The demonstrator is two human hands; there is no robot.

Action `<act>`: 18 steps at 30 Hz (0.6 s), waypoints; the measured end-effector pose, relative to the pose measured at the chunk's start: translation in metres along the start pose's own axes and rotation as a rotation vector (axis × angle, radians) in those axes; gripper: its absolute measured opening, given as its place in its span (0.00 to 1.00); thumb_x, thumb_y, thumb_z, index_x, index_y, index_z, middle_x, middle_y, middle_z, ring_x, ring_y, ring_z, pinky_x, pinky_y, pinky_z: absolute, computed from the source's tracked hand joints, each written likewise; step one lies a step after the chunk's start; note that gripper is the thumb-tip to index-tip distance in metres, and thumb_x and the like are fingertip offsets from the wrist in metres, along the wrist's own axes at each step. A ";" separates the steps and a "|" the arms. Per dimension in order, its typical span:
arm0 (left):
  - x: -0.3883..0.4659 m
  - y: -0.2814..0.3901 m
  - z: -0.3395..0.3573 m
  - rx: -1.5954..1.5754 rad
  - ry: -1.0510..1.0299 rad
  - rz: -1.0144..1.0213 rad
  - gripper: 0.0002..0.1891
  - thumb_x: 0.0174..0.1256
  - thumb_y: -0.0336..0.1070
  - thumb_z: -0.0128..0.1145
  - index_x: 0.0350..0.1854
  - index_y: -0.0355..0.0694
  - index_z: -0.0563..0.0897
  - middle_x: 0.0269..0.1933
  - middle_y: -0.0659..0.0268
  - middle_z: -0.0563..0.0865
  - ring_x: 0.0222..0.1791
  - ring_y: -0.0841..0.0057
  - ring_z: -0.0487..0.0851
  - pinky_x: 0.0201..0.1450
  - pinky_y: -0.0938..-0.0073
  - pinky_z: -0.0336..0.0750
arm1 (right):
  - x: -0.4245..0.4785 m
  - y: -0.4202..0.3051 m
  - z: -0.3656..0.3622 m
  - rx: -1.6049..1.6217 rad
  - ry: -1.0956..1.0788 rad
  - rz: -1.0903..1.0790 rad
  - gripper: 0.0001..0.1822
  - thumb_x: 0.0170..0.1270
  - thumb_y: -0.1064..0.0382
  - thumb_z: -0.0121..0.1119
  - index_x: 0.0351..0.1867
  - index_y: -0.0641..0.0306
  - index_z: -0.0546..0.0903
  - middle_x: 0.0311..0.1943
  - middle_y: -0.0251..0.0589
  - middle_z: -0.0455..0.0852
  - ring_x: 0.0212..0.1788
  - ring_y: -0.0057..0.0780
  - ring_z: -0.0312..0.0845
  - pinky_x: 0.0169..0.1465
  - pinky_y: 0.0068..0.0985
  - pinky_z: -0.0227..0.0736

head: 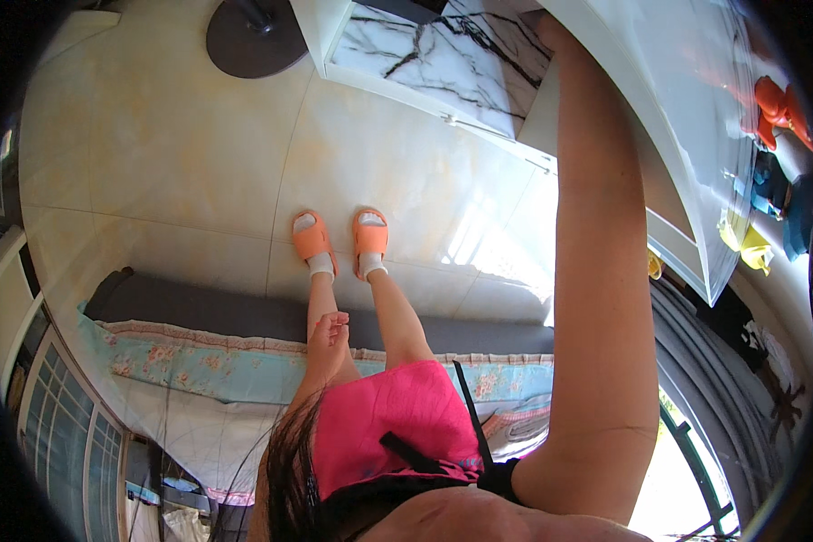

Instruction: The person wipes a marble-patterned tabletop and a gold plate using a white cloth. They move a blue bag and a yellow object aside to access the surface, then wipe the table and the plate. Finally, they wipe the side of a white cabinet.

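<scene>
My left hand (pixel 330 332) hangs over my left shin, its fingers loosely curled and nothing seen in it. At the upper right, my right arm stretches out beside a white cabinet with a glossy top. Only a dim part of my right hand (pixel 547 32) shows, by the cabinet's edge near a black-veined, marble-patterned surface (pixel 406 54). Its fingers are hidden, as is anything they may touch. I wear pink shorts (pixel 393 420) and orange slides (pixel 370 237) over white socks.
Behind my legs runs a sofa or bed with a blue floral cover (pixel 196 366). A dark round stand base (pixel 257 40) rests on the tiled floor. An orange-red figurine (pixel 772 101) and a yellow item (pixel 752 247) are at the right, near a grey curtain (pixel 698 379).
</scene>
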State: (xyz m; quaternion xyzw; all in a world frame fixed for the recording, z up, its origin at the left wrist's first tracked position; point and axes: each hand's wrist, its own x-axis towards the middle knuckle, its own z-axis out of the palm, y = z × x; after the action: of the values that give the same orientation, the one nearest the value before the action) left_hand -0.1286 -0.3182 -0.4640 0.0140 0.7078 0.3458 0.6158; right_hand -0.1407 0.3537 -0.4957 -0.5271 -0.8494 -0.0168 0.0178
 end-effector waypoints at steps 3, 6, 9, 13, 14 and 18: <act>0.003 0.000 0.009 -0.048 0.010 0.034 0.10 0.69 0.27 0.52 0.50 0.37 0.76 0.46 0.65 0.82 0.46 0.80 0.81 0.51 0.80 0.75 | 0.018 -0.003 0.001 0.017 -0.006 0.007 0.25 0.64 0.63 0.48 0.63 0.64 0.70 0.64 0.57 0.68 0.65 0.54 0.65 0.66 0.42 0.62; 0.000 0.013 0.017 -0.070 0.008 0.081 0.09 0.69 0.27 0.52 0.50 0.36 0.76 0.45 0.65 0.83 0.45 0.80 0.81 0.50 0.80 0.75 | 0.010 0.000 0.004 0.024 -0.015 0.023 0.26 0.64 0.64 0.48 0.64 0.63 0.69 0.65 0.55 0.67 0.65 0.53 0.64 0.66 0.42 0.62; -0.009 0.013 0.025 -0.074 0.009 0.118 0.09 0.69 0.28 0.52 0.50 0.36 0.76 0.46 0.64 0.83 0.46 0.79 0.81 0.50 0.79 0.75 | -0.018 -0.003 0.014 0.026 -0.046 0.020 0.27 0.63 0.65 0.49 0.66 0.63 0.68 0.66 0.54 0.66 0.66 0.52 0.64 0.67 0.41 0.62; -0.020 0.031 0.025 -0.018 -0.056 0.109 0.09 0.70 0.29 0.52 0.50 0.35 0.76 0.47 0.63 0.82 0.47 0.79 0.81 0.51 0.78 0.75 | -0.117 -0.001 0.026 -0.017 -0.090 0.106 0.29 0.63 0.66 0.49 0.68 0.62 0.66 0.67 0.53 0.65 0.66 0.51 0.63 0.67 0.40 0.62; -0.023 0.035 0.027 -0.002 -0.068 0.112 0.09 0.70 0.29 0.52 0.50 0.35 0.76 0.47 0.63 0.82 0.47 0.78 0.81 0.51 0.78 0.75 | -0.146 -0.006 0.034 -0.036 -0.089 0.112 0.29 0.62 0.67 0.49 0.68 0.62 0.66 0.67 0.52 0.64 0.66 0.51 0.63 0.67 0.40 0.62; -0.037 0.032 0.030 -0.035 -0.137 0.050 0.10 0.71 0.29 0.50 0.52 0.37 0.75 0.51 0.64 0.80 0.52 0.78 0.79 0.58 0.77 0.72 | -0.236 -0.064 -0.012 0.143 -0.085 -0.138 0.37 0.56 0.74 0.52 0.71 0.63 0.59 0.69 0.55 0.58 0.71 0.54 0.54 0.72 0.44 0.52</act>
State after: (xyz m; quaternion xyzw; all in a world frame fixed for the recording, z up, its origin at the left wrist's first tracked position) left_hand -0.1064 -0.2962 -0.4153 0.0443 0.6573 0.3716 0.6541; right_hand -0.0931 0.1137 -0.4951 -0.4649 -0.8828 0.0649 0.0178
